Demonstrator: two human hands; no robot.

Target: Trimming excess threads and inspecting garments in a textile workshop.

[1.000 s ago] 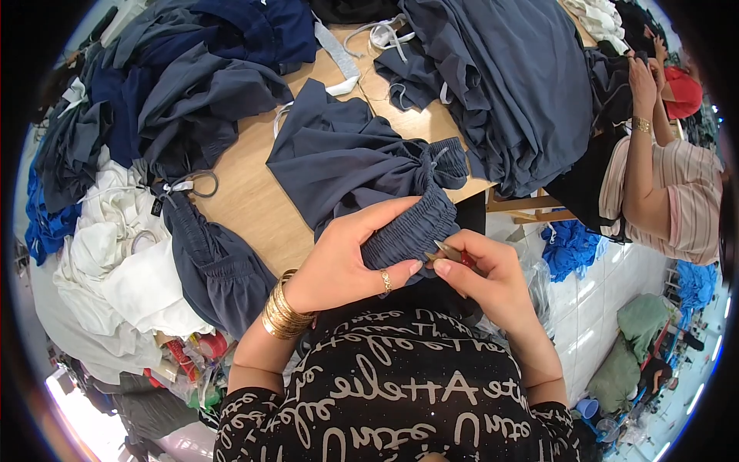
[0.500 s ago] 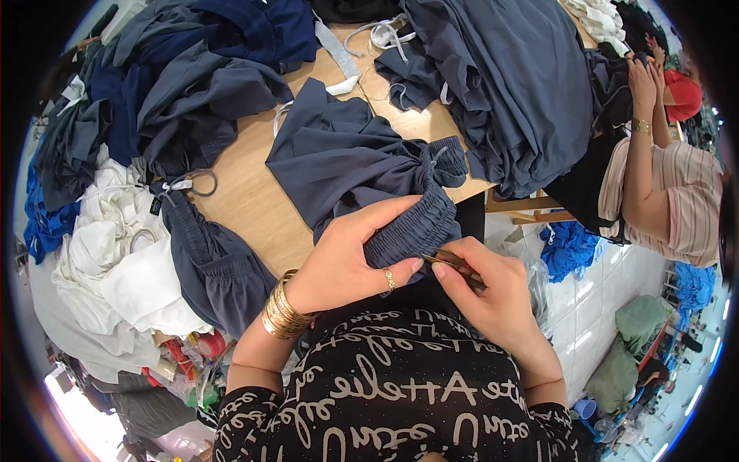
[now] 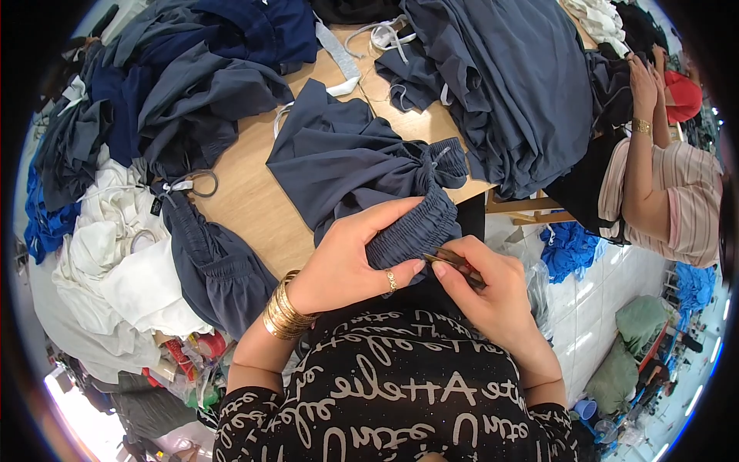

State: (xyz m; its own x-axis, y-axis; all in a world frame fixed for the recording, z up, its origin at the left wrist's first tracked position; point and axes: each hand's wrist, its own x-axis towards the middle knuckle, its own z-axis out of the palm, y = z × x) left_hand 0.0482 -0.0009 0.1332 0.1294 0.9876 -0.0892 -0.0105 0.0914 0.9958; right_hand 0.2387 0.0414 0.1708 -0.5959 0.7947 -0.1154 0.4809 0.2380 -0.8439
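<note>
A dark blue-grey garment (image 3: 339,150) lies over the near table edge, its gathered elastic waistband (image 3: 416,231) turned toward me. My left hand (image 3: 350,258) grips that waistband, with the thumb along its lower edge and the fingers behind it. Gold bangles and a ring are on this hand. Pinched between the thumb and fingers of my right hand (image 3: 485,281) is a small pair of brass-coloured thread snips (image 3: 462,269). Their tips touch or nearly touch the waistband's edge beside my left thumb. Whether the blades are closed is hard to see.
Piled dark garments (image 3: 508,92) cover the wooden table (image 3: 239,200) at the far right and far left. White cloth (image 3: 131,262) and another gathered garment (image 3: 215,262) hang at the left. A co-worker in a striped top (image 3: 670,192) stands at the right. Blue cloth (image 3: 570,250) lies on the floor.
Almost nothing differs. Both hands keep their hold, with only a very slight shift of the waistband and snips.
</note>
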